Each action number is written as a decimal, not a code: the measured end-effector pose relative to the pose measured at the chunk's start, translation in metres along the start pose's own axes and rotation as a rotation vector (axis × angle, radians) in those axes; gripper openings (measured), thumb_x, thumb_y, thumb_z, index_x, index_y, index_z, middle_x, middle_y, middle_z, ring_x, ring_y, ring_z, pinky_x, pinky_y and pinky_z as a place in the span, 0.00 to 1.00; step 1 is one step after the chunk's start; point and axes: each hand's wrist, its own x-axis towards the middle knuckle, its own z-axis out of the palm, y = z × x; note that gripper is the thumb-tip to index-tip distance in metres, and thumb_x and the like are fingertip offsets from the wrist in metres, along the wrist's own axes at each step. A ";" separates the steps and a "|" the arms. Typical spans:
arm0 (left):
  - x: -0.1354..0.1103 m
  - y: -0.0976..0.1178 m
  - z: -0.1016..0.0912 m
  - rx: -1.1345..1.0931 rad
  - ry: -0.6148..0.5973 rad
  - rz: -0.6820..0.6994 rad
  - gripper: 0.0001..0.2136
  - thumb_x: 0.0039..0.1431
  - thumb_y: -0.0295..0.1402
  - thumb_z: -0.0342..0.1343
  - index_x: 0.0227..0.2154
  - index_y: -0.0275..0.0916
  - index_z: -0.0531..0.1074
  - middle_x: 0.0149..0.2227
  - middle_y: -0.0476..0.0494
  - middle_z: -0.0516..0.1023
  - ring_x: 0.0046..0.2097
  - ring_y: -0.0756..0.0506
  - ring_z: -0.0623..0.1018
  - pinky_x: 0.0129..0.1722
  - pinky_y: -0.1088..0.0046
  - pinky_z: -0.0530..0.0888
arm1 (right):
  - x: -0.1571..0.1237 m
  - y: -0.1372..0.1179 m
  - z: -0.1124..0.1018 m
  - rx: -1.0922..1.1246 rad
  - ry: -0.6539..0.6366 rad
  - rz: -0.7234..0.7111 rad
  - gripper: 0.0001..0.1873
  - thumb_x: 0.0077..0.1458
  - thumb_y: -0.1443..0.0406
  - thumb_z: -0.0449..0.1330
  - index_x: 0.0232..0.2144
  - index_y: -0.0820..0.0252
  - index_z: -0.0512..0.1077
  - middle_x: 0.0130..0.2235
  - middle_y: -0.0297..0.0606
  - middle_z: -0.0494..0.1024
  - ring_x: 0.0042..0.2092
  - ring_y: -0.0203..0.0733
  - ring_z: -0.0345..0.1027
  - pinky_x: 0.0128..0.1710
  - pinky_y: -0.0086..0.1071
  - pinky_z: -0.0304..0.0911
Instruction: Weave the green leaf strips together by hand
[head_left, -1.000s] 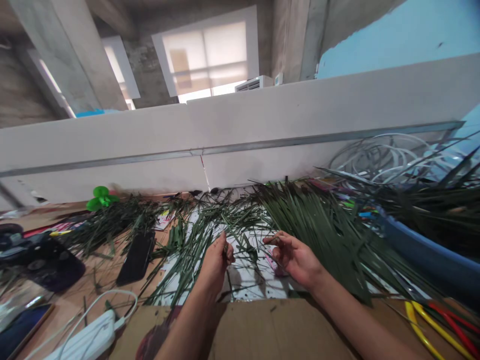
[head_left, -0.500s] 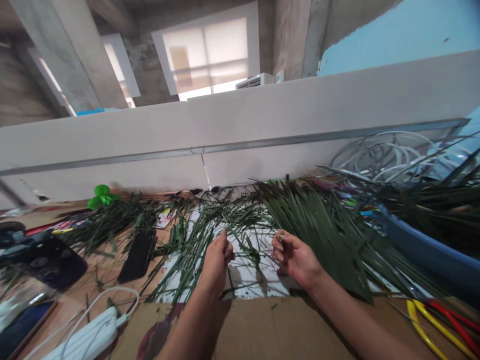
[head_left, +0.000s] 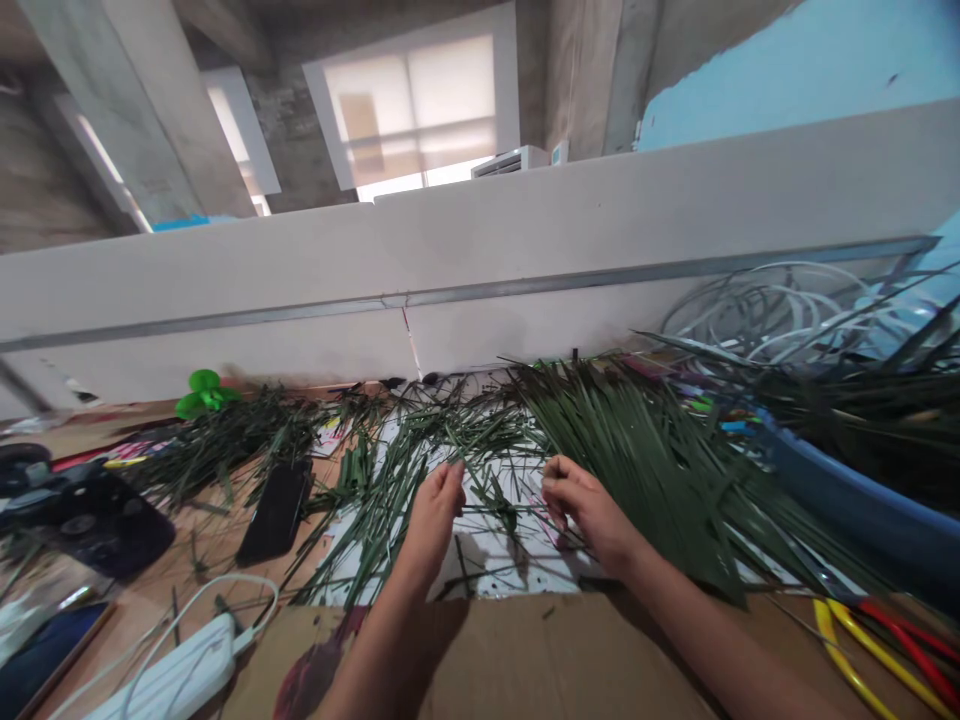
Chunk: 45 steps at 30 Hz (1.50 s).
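Between my hands is a small knotted piece of green leaf [head_left: 506,512], with thin strips running out to either side. My left hand [head_left: 437,505] is closed in a pinch, and a green tip shows at its thumb and forefinger. A strip passes from its fingers toward the knot. My right hand [head_left: 589,505] is also closed, thumb against curled fingers, and a thin strip from the knot reaches it. Its fingers partly hide the strip's end. Cut leaf strips [head_left: 375,540] lie around my left hand, and a broad fan of long leaves [head_left: 637,470] spreads beside my right.
A black phone [head_left: 276,512], a white power strip [head_left: 176,675] and a dark container [head_left: 97,520] are at left. On the right stand a blue basin [head_left: 847,500] of leaves and yellow-and-red handled tools [head_left: 862,650]. Cardboard [head_left: 517,660] covers the near edge.
My left fingers have turned and drawn together into a tighter pinch. My right fingers have shifted slightly left and curled inward. The leaf knot stays between the hands.
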 end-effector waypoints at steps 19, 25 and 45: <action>-0.002 -0.012 0.000 0.940 -0.356 0.288 0.07 0.60 0.35 0.56 0.27 0.40 0.71 0.31 0.45 0.73 0.35 0.44 0.71 0.33 0.71 0.60 | 0.001 0.017 0.000 -1.191 -0.167 -0.329 0.11 0.63 0.69 0.51 0.28 0.57 0.67 0.34 0.36 0.70 0.38 0.42 0.64 0.38 0.33 0.58; -0.002 -0.010 0.000 0.900 -0.386 0.267 0.09 0.61 0.33 0.53 0.25 0.41 0.68 0.29 0.46 0.72 0.34 0.45 0.70 0.32 0.72 0.59 | 0.002 0.021 0.000 -1.220 -0.200 -0.358 0.10 0.63 0.70 0.51 0.31 0.58 0.67 0.36 0.37 0.70 0.39 0.41 0.64 0.38 0.32 0.57; -0.003 -0.006 0.001 0.785 -0.396 0.225 0.09 0.57 0.31 0.54 0.22 0.41 0.67 0.25 0.49 0.68 0.30 0.46 0.66 0.31 0.72 0.57 | 0.006 0.026 -0.008 -1.227 -0.224 -0.329 0.09 0.63 0.69 0.52 0.30 0.58 0.67 0.35 0.37 0.70 0.38 0.43 0.65 0.38 0.33 0.57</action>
